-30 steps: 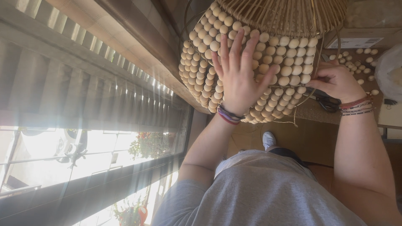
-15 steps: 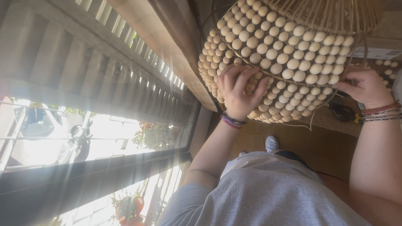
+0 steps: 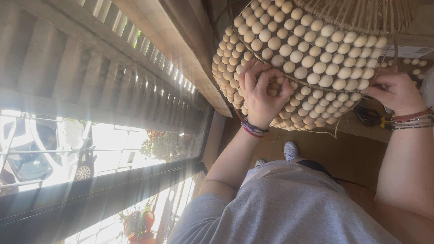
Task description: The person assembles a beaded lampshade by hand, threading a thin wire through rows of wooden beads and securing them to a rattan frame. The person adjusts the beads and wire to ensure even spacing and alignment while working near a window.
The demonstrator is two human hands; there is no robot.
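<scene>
Since a second ago the left hand [image 3: 261, 92] has gone from lying flat with spread fingers on the beaded shade to curling up, its fingertips now pinching in among the wooden beads, and the camera has drawn closer so the beaded lampshade [image 3: 298, 58] fills more of the top of the view. From the head camera, the one view here, that hand is bunched against the lower curve of the shade, fingers closed on what looks like a bead or the wire beneath it; exactly which I cannot tell. The right hand [image 3: 394, 90] rests at the shade's far lower edge, fingers folded onto the bottom rows, gripping the rim. Judging by this, the work is at the stage of seating or threading a bead into a row, and the next move would call for steadying the frame with the right hand while the left works the bead along. Loose beads [image 3: 413, 65] lie scattered on the wooden table [image 3: 361, 124] behind, near black-handled scissors [image 3: 368, 116]. A woven wicker piece [image 3: 361, 13] sits just above the shade.
</scene>
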